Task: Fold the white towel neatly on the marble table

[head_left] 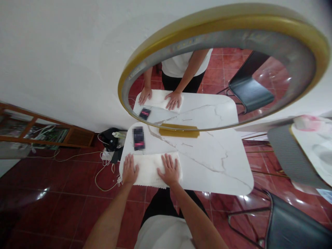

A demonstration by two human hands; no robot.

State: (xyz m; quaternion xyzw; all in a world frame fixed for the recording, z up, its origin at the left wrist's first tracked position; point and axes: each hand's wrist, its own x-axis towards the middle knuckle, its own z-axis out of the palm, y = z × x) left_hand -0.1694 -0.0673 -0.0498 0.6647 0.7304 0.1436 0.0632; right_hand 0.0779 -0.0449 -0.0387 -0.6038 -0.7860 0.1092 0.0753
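A white cloth (147, 170) lies flat along the near left edge of a white marble-patterned table (212, 162). On the cloth's left end my left hand (130, 171) rests palm down, fingers stretched out. My right hand (169, 169) presses flat on its right part with the fingers spread. Neither hand grips anything. Beyond the cloth, near the table's left side, lies a dark item with a pink patch (139, 138), blurred by pixels. Both hands and the cloth also show in the mirror.
A large gold-rimmed mirror (220, 86) stands on a gold base (178, 131) at the table's back. A black chair (293, 221) is at the lower right, another table (319, 148) at the right. Cables and a black bag (109, 138) lie on the floor left.
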